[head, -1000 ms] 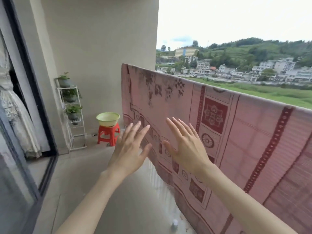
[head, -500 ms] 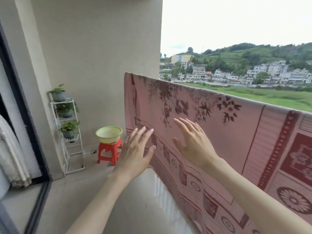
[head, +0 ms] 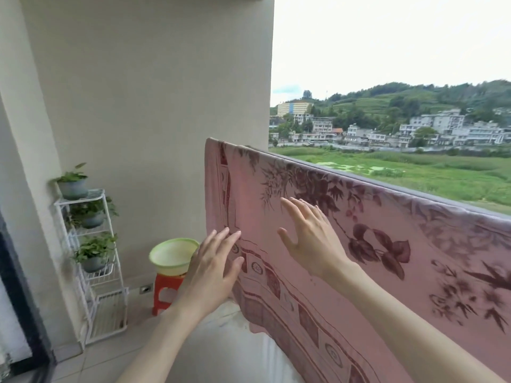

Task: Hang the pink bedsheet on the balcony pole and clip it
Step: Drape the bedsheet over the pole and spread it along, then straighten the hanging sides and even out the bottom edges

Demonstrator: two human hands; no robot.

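The pink bedsheet (head: 373,272), printed with dark red leaves and border squares, hangs draped over the balcony pole (head: 414,190), whose grey top edge shows behind the cloth. My left hand (head: 213,268) is raised with straight fingers near the sheet's left lower border. My right hand (head: 312,239) has its fingers spread flat against the hanging cloth. Neither hand grips anything. No clip is in view.
A white wire rack (head: 94,261) with three potted plants stands by the left wall. A pale green basin (head: 172,255) sits on a red plastic stool (head: 166,291) in the corner. A dark door frame (head: 22,313) runs down the left edge.
The view has shifted left along the sheet toward its end. Both hands stay flat and have slid left across the cloth; the sheet's left edge is now closer.
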